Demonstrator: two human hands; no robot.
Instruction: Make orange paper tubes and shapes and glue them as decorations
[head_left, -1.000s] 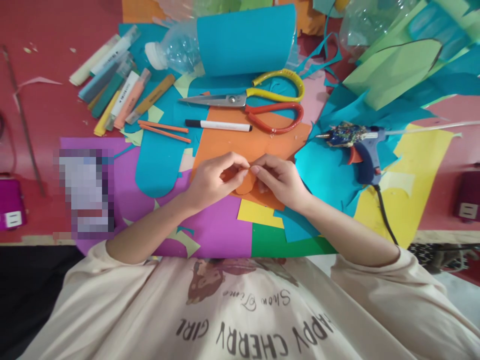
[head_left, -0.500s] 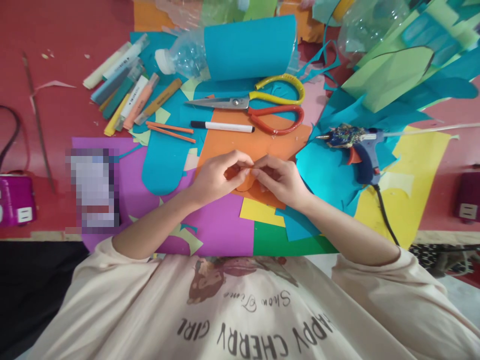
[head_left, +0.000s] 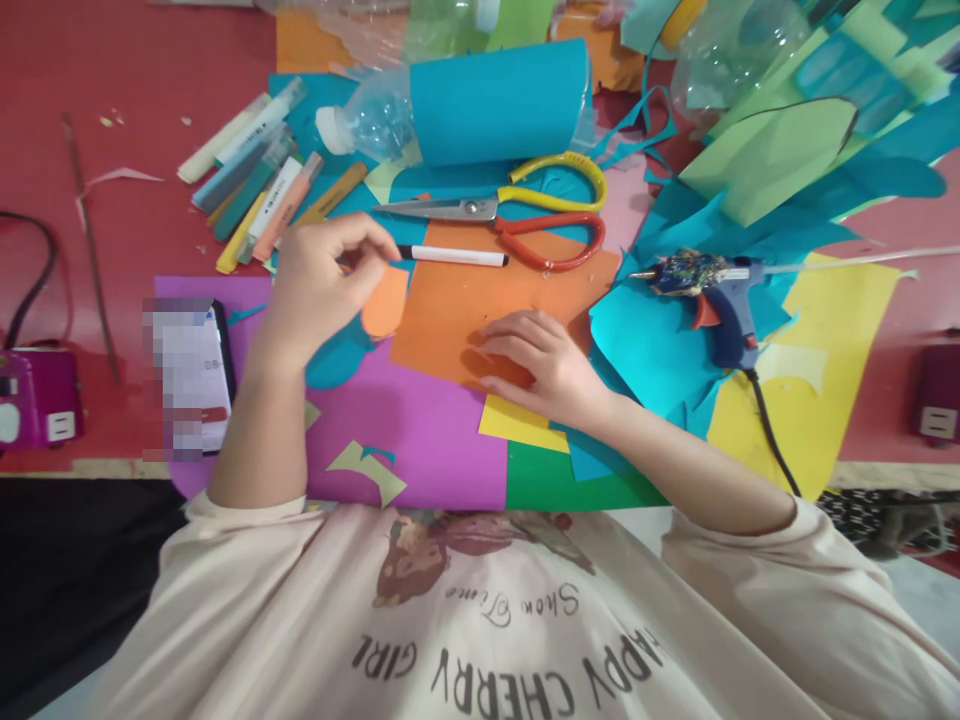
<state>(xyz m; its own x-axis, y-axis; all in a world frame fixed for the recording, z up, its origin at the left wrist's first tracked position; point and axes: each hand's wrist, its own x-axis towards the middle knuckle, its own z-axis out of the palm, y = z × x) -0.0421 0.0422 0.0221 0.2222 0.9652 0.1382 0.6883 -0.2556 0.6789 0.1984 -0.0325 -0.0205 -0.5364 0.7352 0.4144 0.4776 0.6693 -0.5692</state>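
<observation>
My left hand (head_left: 319, 285) pinches a small rounded orange paper piece (head_left: 385, 303) between thumb and fingers, left of the orange sheet (head_left: 442, 325). Over the lower right part of that sheet, my right hand (head_left: 544, 365) hovers or rests with fingers apart and nothing in them. A white pen with a black cap (head_left: 459, 256) lies across the sheet's top edge. Just above it are scissors (head_left: 474, 209) with one yellow and one red handle. The thin orange strips seen earlier are hidden behind my left hand.
A bottle wrapped in blue paper (head_left: 499, 105) lies at the back. Several markers (head_left: 274, 205) are at back left. A glue gun (head_left: 727, 300) lies right on blue paper, its cord running toward me. A phone (head_left: 191, 375) sits left on the purple sheet (head_left: 427, 440).
My hands have come apart. The left one has moved left and up with the orange paper piece; the right has let go and opened, staying near the orange sheet.
</observation>
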